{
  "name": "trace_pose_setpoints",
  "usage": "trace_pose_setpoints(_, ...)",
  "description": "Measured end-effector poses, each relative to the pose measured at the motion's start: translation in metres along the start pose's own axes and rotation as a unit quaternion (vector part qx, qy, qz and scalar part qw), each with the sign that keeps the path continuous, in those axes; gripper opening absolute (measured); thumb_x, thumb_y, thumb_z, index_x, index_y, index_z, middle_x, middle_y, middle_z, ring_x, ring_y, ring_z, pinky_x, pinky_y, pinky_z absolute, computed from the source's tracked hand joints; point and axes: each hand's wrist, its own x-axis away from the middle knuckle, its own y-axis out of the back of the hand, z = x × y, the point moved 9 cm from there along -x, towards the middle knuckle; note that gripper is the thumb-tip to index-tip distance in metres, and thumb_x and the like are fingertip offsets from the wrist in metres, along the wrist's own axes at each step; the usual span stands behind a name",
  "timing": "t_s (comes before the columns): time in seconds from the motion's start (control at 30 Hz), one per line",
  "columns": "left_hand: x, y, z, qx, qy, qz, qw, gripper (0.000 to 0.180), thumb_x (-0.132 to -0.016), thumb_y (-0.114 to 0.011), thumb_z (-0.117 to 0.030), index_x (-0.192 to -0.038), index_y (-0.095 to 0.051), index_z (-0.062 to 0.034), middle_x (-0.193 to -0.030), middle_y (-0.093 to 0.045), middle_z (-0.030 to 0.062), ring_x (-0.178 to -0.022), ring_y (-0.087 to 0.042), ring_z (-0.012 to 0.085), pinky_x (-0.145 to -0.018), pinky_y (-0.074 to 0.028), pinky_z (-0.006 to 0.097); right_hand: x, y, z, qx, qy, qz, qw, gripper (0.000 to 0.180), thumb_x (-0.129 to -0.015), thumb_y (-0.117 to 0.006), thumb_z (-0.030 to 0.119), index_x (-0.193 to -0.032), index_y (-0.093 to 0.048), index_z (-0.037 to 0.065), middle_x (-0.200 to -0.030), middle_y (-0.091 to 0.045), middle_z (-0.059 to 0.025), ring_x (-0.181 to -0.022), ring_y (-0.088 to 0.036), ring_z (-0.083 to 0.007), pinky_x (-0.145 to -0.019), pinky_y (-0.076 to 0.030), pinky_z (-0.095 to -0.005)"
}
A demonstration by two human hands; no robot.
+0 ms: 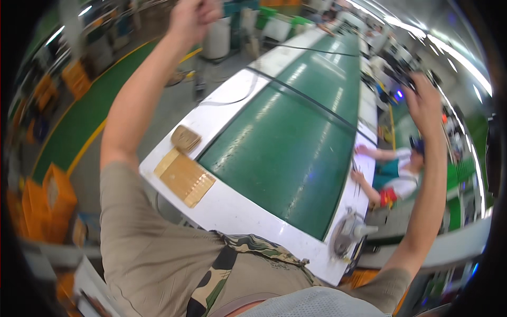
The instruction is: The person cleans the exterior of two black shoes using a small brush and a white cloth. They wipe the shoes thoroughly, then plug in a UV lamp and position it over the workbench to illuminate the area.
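A brown stack [186, 138] and a flat tan packet [185, 177] lie at the white tabletop's [248, 211] near left corner. The person's left hand [194, 20] is raised past the left edge, fingers curled together. A green belt [285, 153] fills the middle; a round device [343, 238] sits by the near right corner. Past the right edge, the right hand [426, 103] is up, fingers bent; whether they grip anything, one cannot tell.

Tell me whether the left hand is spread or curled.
Curled: the left hand shows its fingers bent inward. Whether they hold anything, I cannot tell; the top edge cuts the hand off.
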Motion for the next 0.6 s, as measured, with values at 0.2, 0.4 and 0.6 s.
trace_pose_setpoints(0.2, -0.001, 0.033, -0.011, -0.125, -0.033, -0.098, 0.987, 0.037, -0.099, -0.056, -0.035, -0.071, -0.045, -0.014, -0.06, -0.036, -0.0031, -0.051, -0.037, 0.0099, -0.047, -0.031, 0.025, 0.02, -0.008, -0.052, 0.111, -0.09, 0.013, 0.99, 0.021, -0.086, -0.067, 0.013, -0.104, -0.06, 0.005, -0.092, -0.064, -0.0175, -0.075, -0.062, -0.0377, -0.063, -0.049, -0.0412)
trace_pose_setpoints(0.4, -0.002, 0.039, 0.008, -0.057, -0.022, -0.108, 0.992, 0.035, -0.099, -0.056, -0.035, -0.073, -0.047, -0.0126, -0.06, -0.036, -0.0025, -0.053, -0.038, 0.0124, -0.053, -0.035, 0.028, 0.057, 0.018, -0.107, -0.064, -0.304, -0.047, 0.949, 0.023, -0.092, -0.065, 0.018, -0.107, -0.062, 0.0, -0.082, -0.064, -0.0071, -0.066, -0.061, -0.015, -0.059, -0.045, -0.0282)
trace_pose_setpoints(0.6, 0.003, 0.04, 0.001, -0.06, -0.009, -0.079, 0.995, 0.034, -0.101, -0.051, -0.028, -0.074, -0.041, -0.0102, -0.064, -0.029, -0.003, -0.057, -0.029, 0.0107, -0.06, -0.03, 0.027, 0.081, -0.009, -0.016, -0.517, -0.327, -0.159, 0.775, 0.027, -0.087, -0.068, 0.012, -0.106, -0.061, -0.006, -0.078, -0.064, -0.0075, -0.059, -0.059, -0.0126, -0.057, -0.046, -0.0245)
